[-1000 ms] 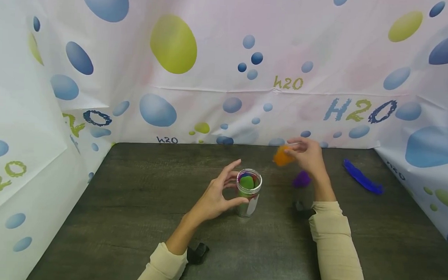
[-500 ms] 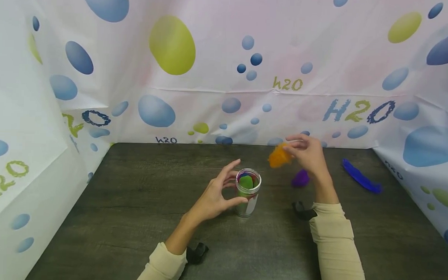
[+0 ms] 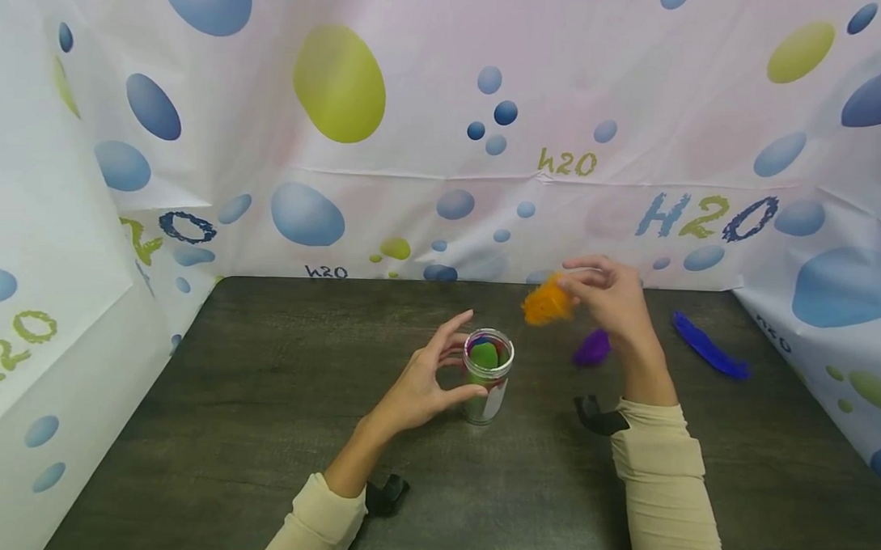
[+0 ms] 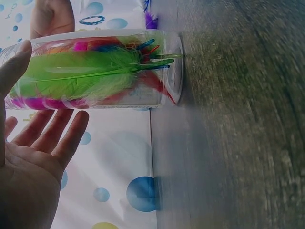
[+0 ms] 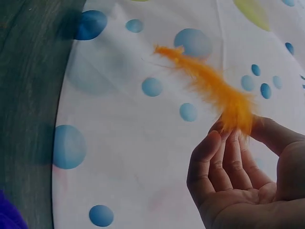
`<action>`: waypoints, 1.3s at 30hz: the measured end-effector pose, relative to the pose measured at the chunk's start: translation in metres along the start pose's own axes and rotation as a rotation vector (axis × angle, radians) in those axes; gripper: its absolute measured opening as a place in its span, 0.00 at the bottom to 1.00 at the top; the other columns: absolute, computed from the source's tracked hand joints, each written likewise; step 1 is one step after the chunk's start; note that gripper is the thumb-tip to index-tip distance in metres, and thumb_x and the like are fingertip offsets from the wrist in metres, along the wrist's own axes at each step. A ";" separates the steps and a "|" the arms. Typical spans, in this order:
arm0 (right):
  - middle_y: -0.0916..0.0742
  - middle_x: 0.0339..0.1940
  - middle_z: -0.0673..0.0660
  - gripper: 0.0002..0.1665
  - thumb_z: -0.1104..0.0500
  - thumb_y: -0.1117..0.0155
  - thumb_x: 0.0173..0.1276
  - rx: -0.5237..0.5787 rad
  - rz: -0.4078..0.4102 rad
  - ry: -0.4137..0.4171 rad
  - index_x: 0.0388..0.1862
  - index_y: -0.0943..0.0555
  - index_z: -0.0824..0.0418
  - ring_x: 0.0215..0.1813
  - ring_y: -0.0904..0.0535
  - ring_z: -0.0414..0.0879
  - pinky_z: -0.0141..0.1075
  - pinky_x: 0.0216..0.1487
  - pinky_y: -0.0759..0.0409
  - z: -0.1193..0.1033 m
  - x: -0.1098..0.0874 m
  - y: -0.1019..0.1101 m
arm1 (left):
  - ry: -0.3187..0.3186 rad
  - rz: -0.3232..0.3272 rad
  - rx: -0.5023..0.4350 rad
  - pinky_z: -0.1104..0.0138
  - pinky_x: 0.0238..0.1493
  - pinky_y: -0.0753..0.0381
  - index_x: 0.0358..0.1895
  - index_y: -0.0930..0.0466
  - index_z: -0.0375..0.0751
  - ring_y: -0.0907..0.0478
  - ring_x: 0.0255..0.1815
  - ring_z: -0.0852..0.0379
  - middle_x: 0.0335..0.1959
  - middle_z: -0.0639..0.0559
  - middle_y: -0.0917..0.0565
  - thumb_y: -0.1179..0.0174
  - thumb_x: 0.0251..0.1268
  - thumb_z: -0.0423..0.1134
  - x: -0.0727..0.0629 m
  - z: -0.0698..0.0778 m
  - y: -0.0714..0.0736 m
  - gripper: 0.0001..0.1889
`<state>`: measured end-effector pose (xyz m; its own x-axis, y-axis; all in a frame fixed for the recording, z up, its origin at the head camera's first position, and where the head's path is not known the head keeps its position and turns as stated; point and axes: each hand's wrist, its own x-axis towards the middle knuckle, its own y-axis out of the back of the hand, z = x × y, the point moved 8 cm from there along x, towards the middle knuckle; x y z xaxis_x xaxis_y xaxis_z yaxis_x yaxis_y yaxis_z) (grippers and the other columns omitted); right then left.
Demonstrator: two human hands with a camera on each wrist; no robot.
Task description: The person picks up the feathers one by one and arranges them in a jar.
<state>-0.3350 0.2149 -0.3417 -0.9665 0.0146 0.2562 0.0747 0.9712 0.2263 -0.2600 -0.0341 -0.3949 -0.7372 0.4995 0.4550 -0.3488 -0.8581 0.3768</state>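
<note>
A clear jar [image 3: 486, 394] stands upright on the table, packed with green, red, pink and blue feathers, their quills pointing down in the left wrist view. My left hand [image 3: 425, 384] holds it from the left, thumb across the near side and fingers reaching behind. Between thumb and fingertips, my right hand [image 3: 609, 297] pinches an orange feather [image 5: 214, 88]. That feather is raised above the table, right of and beyond the jar; its fluffy tip hangs to the left in the head view. Below my right hand, a purple feather [image 3: 592, 347] lies on the table.
A long blue feather [image 3: 711, 347] lies at the right of the dark wooden table [image 3: 276, 399]. A white sheet [image 3: 417, 120] with blue and green spots rises behind the table and along both sides. Black camera mounts [image 3: 387, 495] sit at the wrists.
The orange feather, in my right hand, has shifted slightly left and up, and shows more plainly. My left hand and the jar have stayed in place.
</note>
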 end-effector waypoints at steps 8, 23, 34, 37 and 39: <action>0.10 0.31 0.39 0.08 0.63 0.30 0.73 0.018 -0.047 0.031 0.47 0.15 0.53 0.32 0.16 0.40 0.30 0.37 0.16 -0.016 -0.007 -0.002 | 0.014 0.001 0.002 0.59 0.67 0.20 0.82 0.48 0.38 0.20 0.63 0.43 0.62 0.36 0.19 0.24 0.56 0.25 0.001 -0.001 0.000 0.52; 0.08 0.35 0.51 0.16 0.70 0.31 0.71 0.164 -0.129 0.111 0.49 0.13 0.50 0.25 0.22 0.40 0.28 0.24 0.24 -0.046 -0.024 -0.011 | -0.008 -0.004 0.018 0.59 0.67 0.20 0.82 0.48 0.36 0.19 0.61 0.42 0.62 0.36 0.19 0.24 0.57 0.25 0.000 -0.003 0.000 0.52; 0.08 0.37 0.52 0.19 0.74 0.36 0.72 0.262 -0.223 0.144 0.50 0.13 0.53 0.34 0.13 0.42 0.27 0.28 0.20 -0.061 -0.032 -0.022 | -0.003 -0.003 0.012 0.59 0.66 0.20 0.81 0.48 0.36 0.18 0.61 0.42 0.62 0.36 0.19 0.24 0.57 0.25 0.001 -0.001 0.000 0.52; 0.08 0.37 0.53 0.19 0.75 0.36 0.72 0.269 -0.237 0.157 0.51 0.13 0.55 0.37 0.12 0.44 0.29 0.33 0.16 -0.066 -0.033 -0.025 | 0.004 -0.004 0.005 0.59 0.67 0.20 0.81 0.48 0.36 0.19 0.61 0.42 0.62 0.36 0.19 0.24 0.57 0.25 0.002 -0.001 0.000 0.52; 0.08 0.37 0.53 0.19 0.76 0.37 0.72 0.278 -0.247 0.167 0.52 0.13 0.56 0.37 0.11 0.45 0.30 0.34 0.15 -0.069 -0.035 -0.027 | 0.007 -0.004 0.003 0.59 0.67 0.20 0.81 0.48 0.36 0.19 0.62 0.42 0.62 0.36 0.20 0.25 0.57 0.25 0.002 -0.001 0.000 0.52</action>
<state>-0.2863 0.1720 -0.2917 -0.8924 -0.2435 0.3799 -0.2459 0.9683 0.0431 -0.2620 -0.0334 -0.3946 -0.7397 0.5024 0.4477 -0.3501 -0.8554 0.3816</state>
